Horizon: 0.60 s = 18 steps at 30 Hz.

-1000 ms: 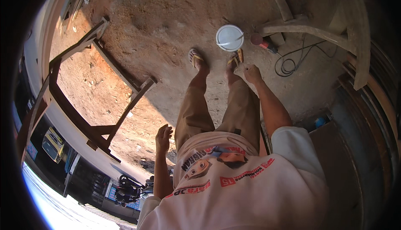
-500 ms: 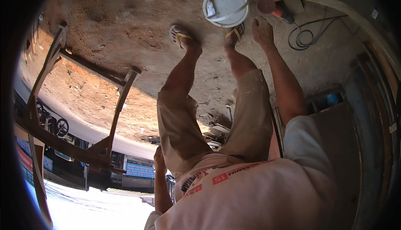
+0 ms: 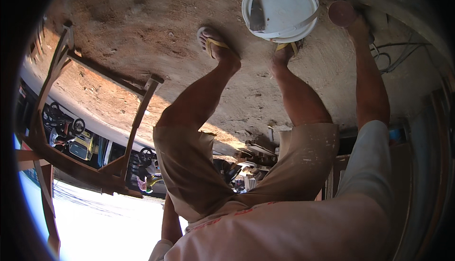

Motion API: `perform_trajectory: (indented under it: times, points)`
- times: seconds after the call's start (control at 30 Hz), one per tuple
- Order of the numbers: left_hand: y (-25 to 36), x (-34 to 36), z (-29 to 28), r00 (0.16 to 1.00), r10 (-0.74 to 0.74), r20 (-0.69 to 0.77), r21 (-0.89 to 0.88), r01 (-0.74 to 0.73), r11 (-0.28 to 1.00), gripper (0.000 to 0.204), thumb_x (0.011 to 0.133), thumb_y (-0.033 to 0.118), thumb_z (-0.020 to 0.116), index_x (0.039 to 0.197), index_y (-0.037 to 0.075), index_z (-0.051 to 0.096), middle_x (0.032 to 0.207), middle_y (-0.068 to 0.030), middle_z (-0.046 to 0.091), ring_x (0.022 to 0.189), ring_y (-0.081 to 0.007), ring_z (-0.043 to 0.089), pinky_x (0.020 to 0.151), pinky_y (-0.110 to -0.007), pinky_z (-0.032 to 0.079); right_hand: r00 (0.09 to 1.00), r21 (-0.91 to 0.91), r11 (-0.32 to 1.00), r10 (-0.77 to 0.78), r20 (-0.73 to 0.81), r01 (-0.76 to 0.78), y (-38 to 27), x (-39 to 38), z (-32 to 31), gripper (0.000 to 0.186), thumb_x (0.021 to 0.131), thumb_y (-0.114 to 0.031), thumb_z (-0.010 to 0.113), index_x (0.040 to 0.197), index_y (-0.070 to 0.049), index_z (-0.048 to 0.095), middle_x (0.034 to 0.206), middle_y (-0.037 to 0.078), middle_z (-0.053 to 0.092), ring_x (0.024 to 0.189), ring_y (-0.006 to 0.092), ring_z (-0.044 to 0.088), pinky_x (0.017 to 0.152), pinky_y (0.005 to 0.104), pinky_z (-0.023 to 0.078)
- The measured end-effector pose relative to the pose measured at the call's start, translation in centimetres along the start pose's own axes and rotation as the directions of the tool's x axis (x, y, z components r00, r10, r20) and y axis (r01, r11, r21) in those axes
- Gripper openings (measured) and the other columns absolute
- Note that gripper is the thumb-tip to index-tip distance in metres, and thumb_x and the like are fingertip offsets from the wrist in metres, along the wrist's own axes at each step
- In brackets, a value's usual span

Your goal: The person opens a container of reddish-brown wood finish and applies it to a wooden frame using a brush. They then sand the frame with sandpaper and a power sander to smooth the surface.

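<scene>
My right hand (image 3: 359, 28) is down at the floor, closed over the body of an angle grinder with a round reddish-brown disc (image 3: 342, 13). Shade and the hand itself hide most of the tool's body and my fingertips. Left of it stands a white bucket (image 3: 279, 12) with its lid on and a pale handle band across it. A putty knife (image 3: 257, 12) with a wooden grip lies on that lid. Of my left arm only the forearm (image 3: 170, 220) shows, beside my thigh; the left hand is hidden.
A dark cord (image 3: 388, 62) coils on the floor near my right forearm. At left stands a wooden frame (image 3: 137, 123) with upright legs. Wood scraps (image 3: 259, 148) lie behind my legs. My sandalled feet flank the space before the bucket.
My right hand has moved from beside the bucket, right and forward onto the grinder. My body leans lower with knees wider apart. The left hand has gone out of sight.
</scene>
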State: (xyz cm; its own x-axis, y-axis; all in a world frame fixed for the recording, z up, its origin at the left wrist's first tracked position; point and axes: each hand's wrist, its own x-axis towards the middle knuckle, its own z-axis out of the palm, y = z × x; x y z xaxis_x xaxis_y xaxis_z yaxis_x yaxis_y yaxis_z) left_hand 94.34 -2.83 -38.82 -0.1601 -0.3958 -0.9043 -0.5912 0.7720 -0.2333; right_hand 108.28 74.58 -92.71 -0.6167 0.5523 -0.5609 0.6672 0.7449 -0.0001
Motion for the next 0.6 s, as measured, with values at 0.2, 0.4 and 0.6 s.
perform_trajectory:
  times: [0.2, 0.4, 0.6]
  points:
    - [3.1, 0.0, 0.5, 0.995, 0.083, -0.055, 0.071, -0.079, 0.994, 0.039, 0.107, 0.03, 0.053, 0.131, 0.002, 0.065, 0.121, -0.0153, 0.071, 0.11, -0.0231, 0.067, 0.092, -0.036, 0.053, 0.954, 0.121, 0.978, 0.134, 0.267, -0.171, -4.5, -5.6, -4.6, 0.05, 0.08, -0.037, 0.076, 0.114, -0.003, 0.066, 0.11, 0.023, 0.073, 0.103, 0.0403, 0.072, 0.088, 0.0478, 0.057]
    - [8.7, -6.3, 0.6, 0.973, 0.207, -0.105, 0.148, -0.19, 0.971, 0.042, 0.105, 0.031, 0.058, 0.135, 0.002, 0.063, 0.12, -0.017, 0.072, 0.11, -0.0261, 0.069, 0.093, -0.037, 0.055, 0.796, 0.354, 0.803, 0.228, 0.561, -0.48, -7.2, -23.7, -11.7, 0.058, 0.073, -0.038, 0.076, 0.113, 0.003, 0.063, 0.103, 0.026, 0.073, 0.099, 0.0434, 0.072, 0.087, 0.05, 0.055]
    - [6.8, -12.0, -0.7, 0.928, 0.325, -0.183, -0.304, -0.368, 0.879, 0.042, 0.103, 0.031, 0.061, 0.128, -0.002, 0.063, 0.108, -0.0167, 0.075, 0.096, -0.0242, 0.074, 0.084, -0.035, 0.059, 0.86, 0.462, 0.81, 0.099, 0.5, -0.361, -10.6, -41.3, -29.6, 0.06, 0.075, -0.033, 0.079, 0.119, -0.001, 0.055, 0.102, 0.025, 0.072, 0.094, 0.0435, 0.072, 0.082, 0.0506, 0.055]
